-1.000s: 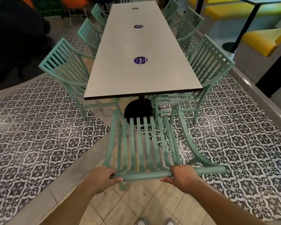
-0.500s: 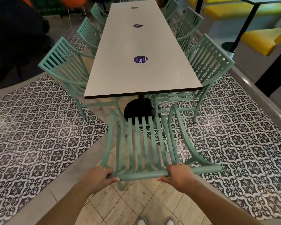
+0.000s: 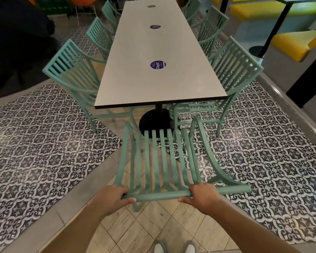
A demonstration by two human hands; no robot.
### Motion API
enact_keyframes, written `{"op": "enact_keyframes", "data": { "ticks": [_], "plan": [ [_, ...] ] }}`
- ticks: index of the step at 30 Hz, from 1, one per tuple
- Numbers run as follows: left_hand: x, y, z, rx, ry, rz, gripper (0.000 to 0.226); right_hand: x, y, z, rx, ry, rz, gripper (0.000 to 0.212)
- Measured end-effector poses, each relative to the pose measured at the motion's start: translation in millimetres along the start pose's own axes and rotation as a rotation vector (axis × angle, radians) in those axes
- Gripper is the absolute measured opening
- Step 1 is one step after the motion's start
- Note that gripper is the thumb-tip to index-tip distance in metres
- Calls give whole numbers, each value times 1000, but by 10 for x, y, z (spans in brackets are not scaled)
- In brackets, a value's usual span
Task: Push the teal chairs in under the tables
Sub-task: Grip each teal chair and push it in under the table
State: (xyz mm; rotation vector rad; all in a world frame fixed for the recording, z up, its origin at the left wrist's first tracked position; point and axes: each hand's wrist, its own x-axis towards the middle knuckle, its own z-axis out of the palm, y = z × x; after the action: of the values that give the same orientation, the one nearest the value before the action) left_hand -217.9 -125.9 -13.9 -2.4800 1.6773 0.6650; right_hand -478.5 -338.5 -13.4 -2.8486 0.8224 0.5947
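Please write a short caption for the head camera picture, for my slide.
Both hands, left hand and right hand, grip the top rail of a teal chair facing the end of the long grey table.

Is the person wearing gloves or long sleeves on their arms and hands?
No. The left hand and right hand are bare, with no gloves, rings or watch showing. Both forearms are bare too, with no sleeve in view. The shoes below are light-coloured.

Chair at the near end of the table, more chairs along both sides, stickers on top
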Motion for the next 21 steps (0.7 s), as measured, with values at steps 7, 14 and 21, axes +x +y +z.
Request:
{"op": "enact_keyframes", "data": {
  "ticks": [7,14,21],
  "plan": [
    [-19,44,-38,11,-22,-23,68,13,-9,32,-4,-11,21,87],
    [52,276,-148,50,-45,-34,50,-31,-11,25,199,44,67,107],
    [651,1112,-648,85,10,132,47,-242,630,-256,350,106,234,80]
  ]
}}
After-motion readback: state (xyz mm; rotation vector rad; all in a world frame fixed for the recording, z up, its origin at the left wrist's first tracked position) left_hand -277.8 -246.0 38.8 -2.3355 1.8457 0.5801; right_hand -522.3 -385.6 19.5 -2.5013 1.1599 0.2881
